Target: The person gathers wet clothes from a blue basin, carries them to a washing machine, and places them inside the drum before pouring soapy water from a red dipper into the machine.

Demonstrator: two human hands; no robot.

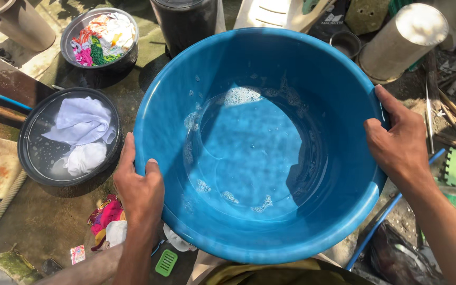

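Observation:
A large blue plastic basin (pixel 201 68) fills the middle of the head view, held up off the ground. A little soapy water with patches of foam lies in its bottom. My left hand (pixel 138 184) grips the rim on the near left, thumb inside the wall. My right hand (pixel 397 140) grips the rim on the right side, fingers curled over the edge.
On the ground at left, a dark basin (pixel 30 158) holds water and white cloth. Behind it a grey bowl (pixel 72 29) holds colourful clothes. A black bucket (pixel 183 21) stands at the back, a pale cylinder (pixel 402 42) at right. Clothes pile (pixel 106 216) and green soap dish (pixel 165 262) lie below.

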